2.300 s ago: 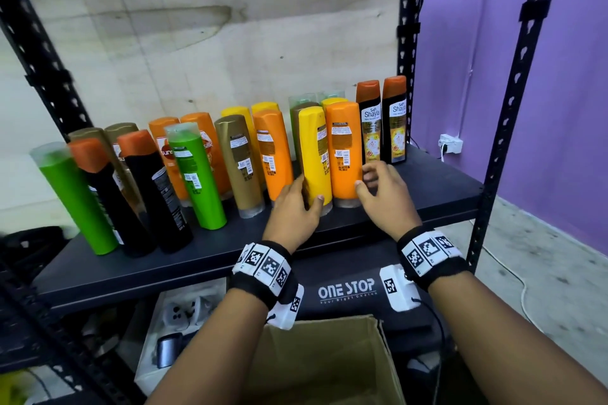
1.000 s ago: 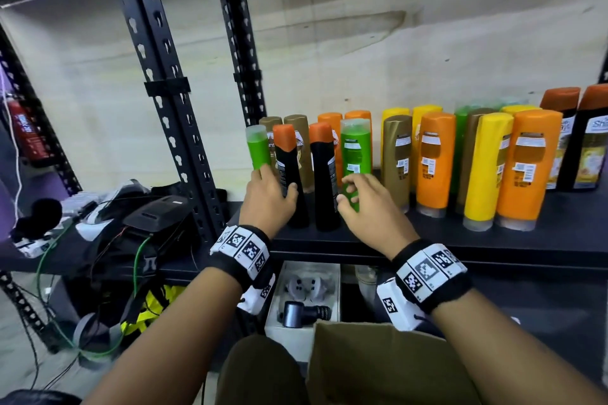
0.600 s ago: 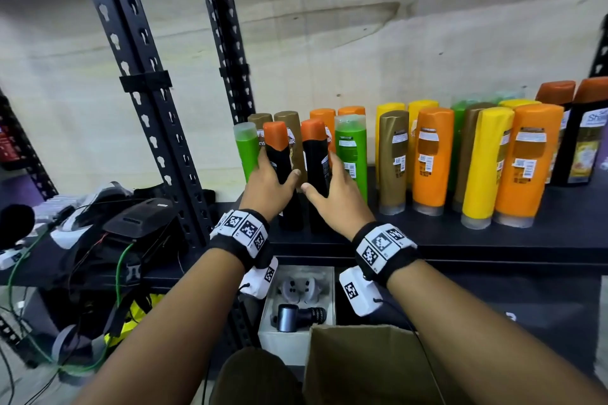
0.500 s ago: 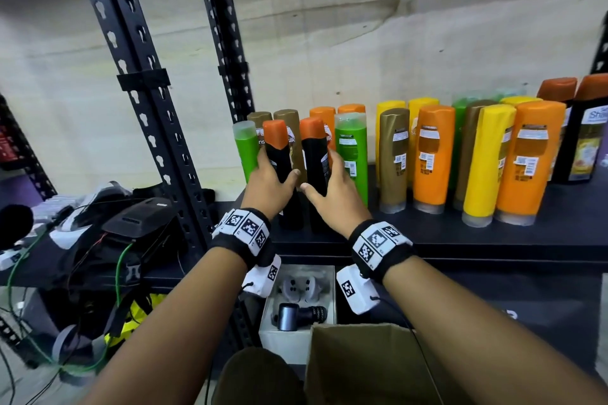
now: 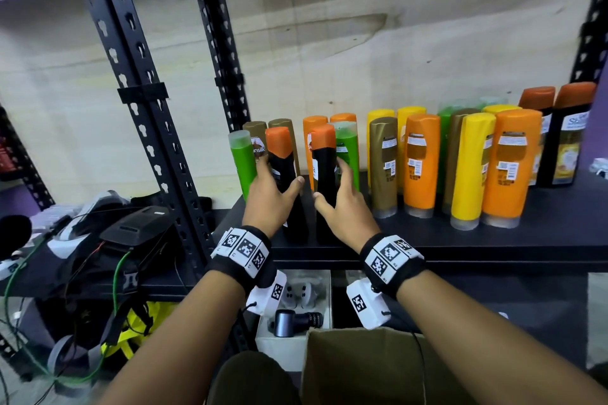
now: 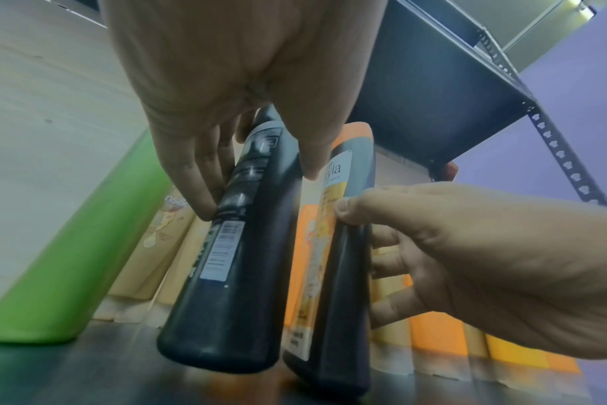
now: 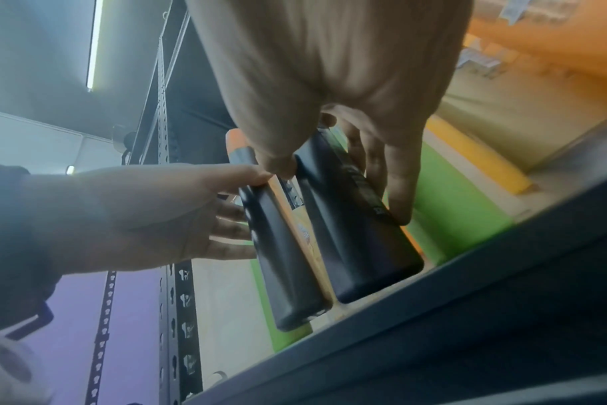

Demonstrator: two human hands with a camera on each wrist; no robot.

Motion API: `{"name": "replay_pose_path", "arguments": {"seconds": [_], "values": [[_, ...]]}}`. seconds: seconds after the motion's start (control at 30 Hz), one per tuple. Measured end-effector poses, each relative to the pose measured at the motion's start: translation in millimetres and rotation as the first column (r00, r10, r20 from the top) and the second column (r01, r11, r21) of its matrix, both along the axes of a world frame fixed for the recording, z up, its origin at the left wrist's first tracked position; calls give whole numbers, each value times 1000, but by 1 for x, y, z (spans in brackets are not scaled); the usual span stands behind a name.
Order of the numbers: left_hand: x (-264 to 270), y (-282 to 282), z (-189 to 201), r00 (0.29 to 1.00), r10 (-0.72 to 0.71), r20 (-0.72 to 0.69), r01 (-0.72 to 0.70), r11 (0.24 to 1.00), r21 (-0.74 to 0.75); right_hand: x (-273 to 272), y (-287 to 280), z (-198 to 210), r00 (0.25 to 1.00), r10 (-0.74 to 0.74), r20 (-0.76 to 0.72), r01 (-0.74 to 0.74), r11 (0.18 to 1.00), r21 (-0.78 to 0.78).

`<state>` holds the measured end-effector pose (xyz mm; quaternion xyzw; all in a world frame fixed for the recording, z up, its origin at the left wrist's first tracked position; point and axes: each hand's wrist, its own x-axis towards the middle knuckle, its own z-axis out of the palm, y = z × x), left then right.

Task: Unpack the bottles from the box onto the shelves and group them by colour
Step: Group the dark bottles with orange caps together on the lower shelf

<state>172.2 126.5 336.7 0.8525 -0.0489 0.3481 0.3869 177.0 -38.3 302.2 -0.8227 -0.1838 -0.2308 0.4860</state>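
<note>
Two black bottles with orange caps stand side by side at the front left of the dark shelf [image 5: 493, 240]. My left hand [image 5: 279, 174] grips the left black bottle [image 5: 279, 154], thumb on its right side. My right hand [image 5: 330, 181] grips the right black bottle [image 5: 324, 154]. In the left wrist view my left hand [image 6: 257, 191] wraps the labelled black bottle [image 6: 232, 260], which leans a little. The right wrist view has my right hand [image 7: 340, 191] round its black bottle [image 7: 357, 233]. The cardboard box [image 5: 362, 368] is open below me.
A green bottle [image 5: 241, 161] stands left of my hands, another green bottle [image 5: 348, 148] just right. Gold, orange and yellow bottles [image 5: 421, 161] fill the shelf rightward, ending in two more black bottles [image 5: 569, 141]. A black perforated upright [image 5: 138, 102] and cabled gear [image 5: 98, 240] lie left.
Both hands moved left along the shelf from the yellow and orange bottles. The right hand left the green bottle and took the right black bottle. Over the last half second nothing visibly shifted.
</note>
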Motion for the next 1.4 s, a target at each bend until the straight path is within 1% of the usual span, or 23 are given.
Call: {"name": "replay_pose_path", "arguments": {"seconds": [0.13, 0.23, 0.4, 0.7, 0.87, 0.97, 1.1, 1.23, 1.4], "values": [[-15, -16, 8, 999, -42, 24, 42, 999, 3, -14, -23, 3, 999, -17, 46, 17, 1000, 14], [-25, -32, 13, 998, -54, 37, 54, 999, 5, -25, -43, 10, 993, -33, 111, 27, 998, 63], [-35, -69, 19, 992, -117, 43, 117, 993, -3, -45, -83, 17, 987, -63, 148, 53, 996, 73], [-46, -144, 29, 967, -253, 26, 254, 966, -40, -74, -161, 20, 980, -171, 104, 168, 985, 35], [-49, -193, 27, 950, -311, 26, 311, 950, -35, -84, -208, 19, 975, -204, 89, 204, 979, 12], [-48, -222, 23, 943, -334, 15, 334, 942, -19, -88, -237, 17, 973, -214, 82, 212, 977, 36], [-43, -259, 16, 924, -382, 25, 382, 924, -12, -90, -274, 13, 960, -276, 51, 274, 961, 44], [-39, -293, 9, 895, -446, 10, 446, 894, -36, -93, -309, 7, 953, -299, 42, 296, 953, 73], [-40, -338, -1, 849, -528, 12, 528, 847, -59, -95, -348, -1, 937, -348, 15, 342, 928, 148]]}}
